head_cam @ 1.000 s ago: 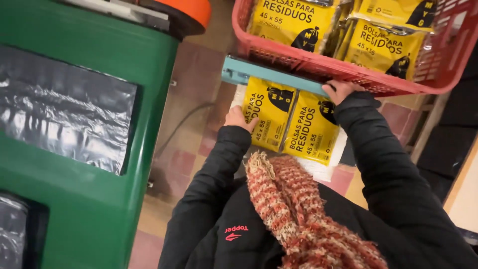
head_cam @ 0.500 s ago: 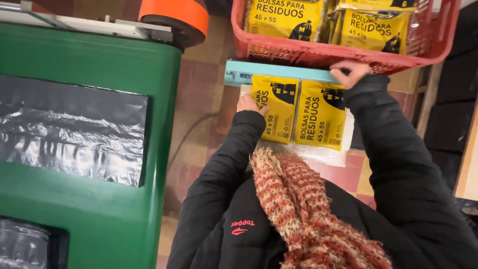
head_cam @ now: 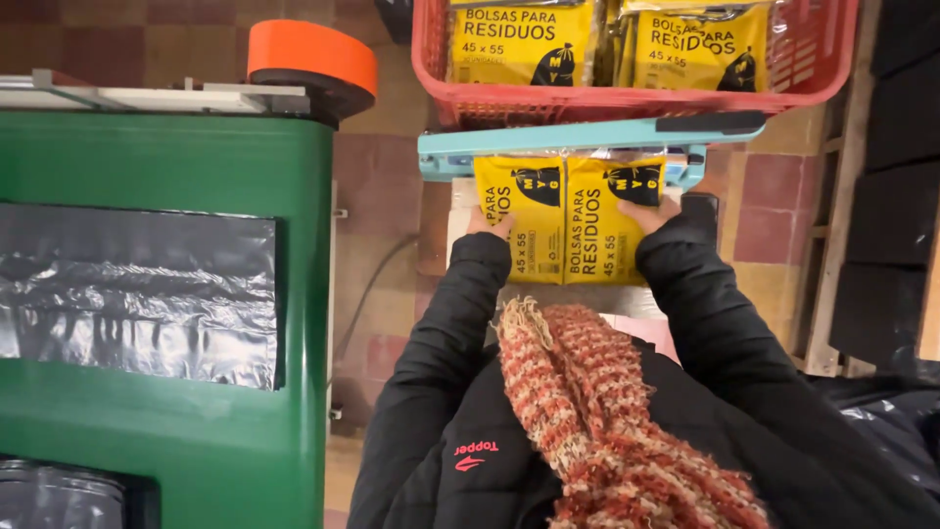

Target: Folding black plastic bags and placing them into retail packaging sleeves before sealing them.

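Over the last second the teal sealer bar (head_cam: 587,137) has come level across the top edge of the yellow bag packs (head_cam: 566,217), which now lie squarely under it. The left hand (head_cam: 490,223) and right hand (head_cam: 646,216) press the packs' outer edges; the fingers seem curled on them, though sleeves hide most. Sealing looks under way.

Dim, warm indoor light from above. Soft glare on black film (head_cam: 137,294) and yellow packs (head_cam: 568,220). Right side sinks into shadow. Focus fairly sharp; slight wide-angle bending at edges.
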